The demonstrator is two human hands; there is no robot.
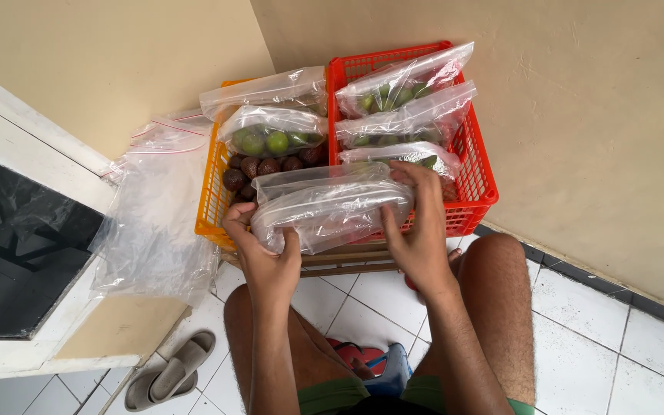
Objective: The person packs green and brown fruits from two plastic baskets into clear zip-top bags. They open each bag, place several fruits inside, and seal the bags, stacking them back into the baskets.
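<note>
My left hand and my right hand hold the two ends of a clear zip bag that looks folded and empty, just in front of two baskets. The orange basket on the left holds dark brown fruits and a clear bag of green fruits. The red basket on the right carries three clear bags of green fruits stacked one behind another.
A stack of empty clear plastic bags hangs over a white ledge at left. The baskets rest on a wooden crate against a beige wall. A grey sandal lies on the white tiled floor beside my knees.
</note>
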